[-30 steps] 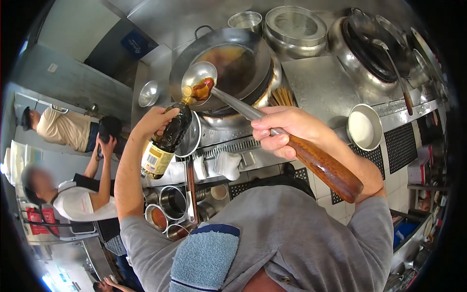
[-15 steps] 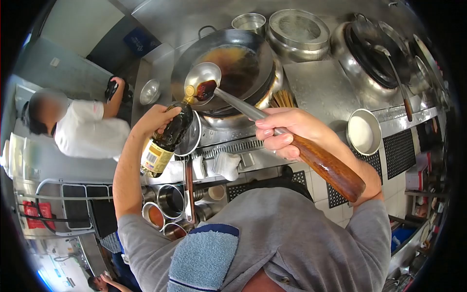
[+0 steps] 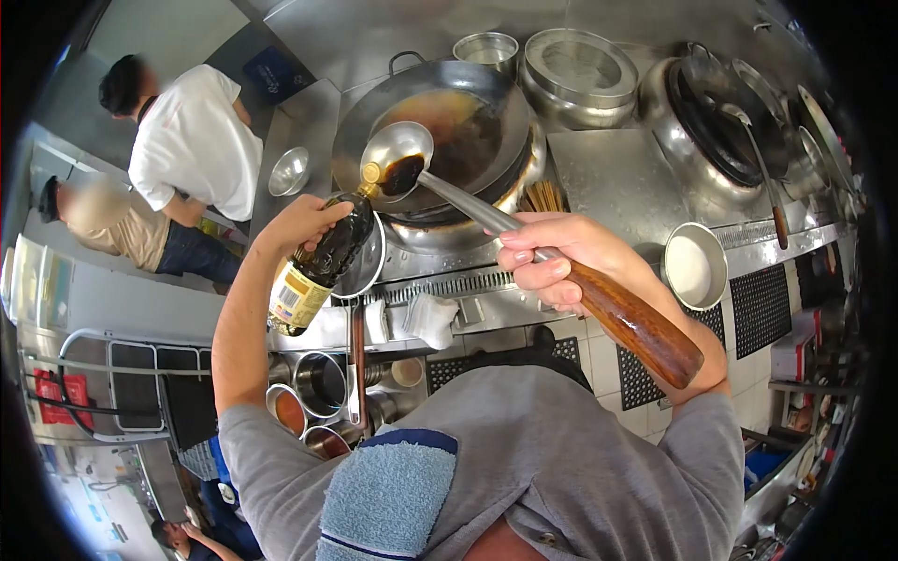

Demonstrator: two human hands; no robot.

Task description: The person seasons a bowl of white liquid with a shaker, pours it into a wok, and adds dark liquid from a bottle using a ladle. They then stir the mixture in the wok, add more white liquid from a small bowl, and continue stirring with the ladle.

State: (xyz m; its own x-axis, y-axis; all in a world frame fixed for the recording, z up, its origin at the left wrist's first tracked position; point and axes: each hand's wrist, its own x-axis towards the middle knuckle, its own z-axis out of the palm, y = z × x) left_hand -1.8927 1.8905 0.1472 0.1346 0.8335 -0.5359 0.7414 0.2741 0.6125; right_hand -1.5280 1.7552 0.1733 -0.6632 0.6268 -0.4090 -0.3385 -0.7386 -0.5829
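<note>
My left hand (image 3: 304, 227) is wrapped round the upper part of a dark glass bottle (image 3: 327, 257) with a pale label and a yellow neck. The bottle is tilted, its mouth right at the rim of a metal ladle (image 3: 388, 142). Dark brown sauce (image 3: 405, 175) lies in the ladle's bowl. My right hand (image 3: 566, 260) grips the ladle where the metal shaft meets its wooden handle. Below the bowl is a large black wok (image 3: 360, 122), with brownish liquid (image 3: 458, 136) in its bottom.
A metal pot (image 3: 486, 54) and a lidded pot (image 3: 580, 70) stand behind. To the right are another wok station (image 3: 664, 140) and a pot of white contents (image 3: 694, 266). Sauce pots (image 3: 323, 383) sit low left. Two people, one in a white shirt (image 3: 201, 131), stand at left.
The dark sauce in the ladle looks spread wider and darker. Both hands keep nearly the same pose. At left, the people have shifted, and a second one now shows there.
</note>
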